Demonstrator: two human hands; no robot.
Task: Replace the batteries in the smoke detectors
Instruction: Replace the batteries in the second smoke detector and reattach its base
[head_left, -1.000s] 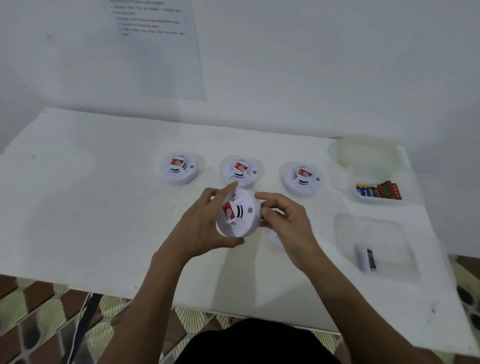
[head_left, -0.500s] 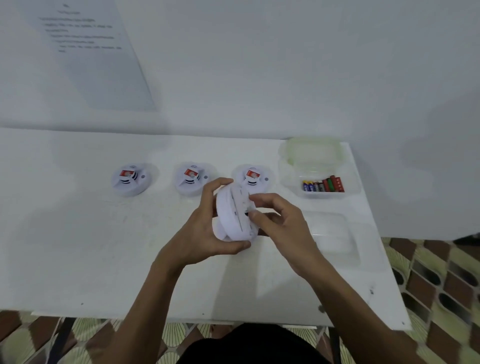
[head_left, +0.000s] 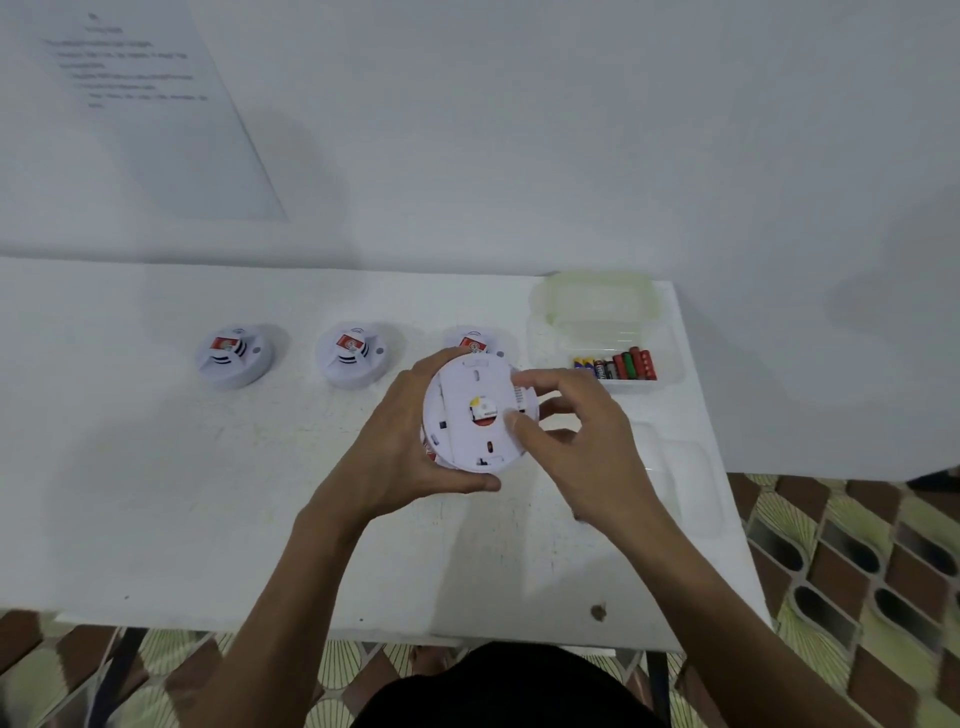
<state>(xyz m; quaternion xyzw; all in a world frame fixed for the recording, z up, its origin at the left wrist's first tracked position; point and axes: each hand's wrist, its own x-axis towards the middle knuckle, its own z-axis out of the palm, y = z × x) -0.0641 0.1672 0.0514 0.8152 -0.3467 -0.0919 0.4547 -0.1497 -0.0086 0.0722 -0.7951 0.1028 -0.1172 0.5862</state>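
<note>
I hold a round white smoke detector (head_left: 470, 415) above the table, its flat back plate turned up toward me, with a small yellow and red label at the centre. My left hand (head_left: 400, 441) cups its left and lower rim. My right hand (head_left: 571, 436) grips the right rim, thumb pressed on the back plate. Three more white smoke detectors stand in a row behind: left (head_left: 234, 356), middle (head_left: 353, 356), and a third (head_left: 475, 342) partly hidden by the held one. A clear tray (head_left: 665, 382) at the right holds several batteries (head_left: 615, 365).
The white table (head_left: 156, 493) ends at the right near a patterned tile floor (head_left: 857, 571). A clear lidded box (head_left: 597, 299) sits behind the battery tray. Another clear tray (head_left: 685, 467) lies partly under my right hand. A printed sheet (head_left: 145, 104) hangs on the wall.
Both hands have turned the held smoke detector over, from its front facing me to its back plate facing up. My view has swung to the right.
</note>
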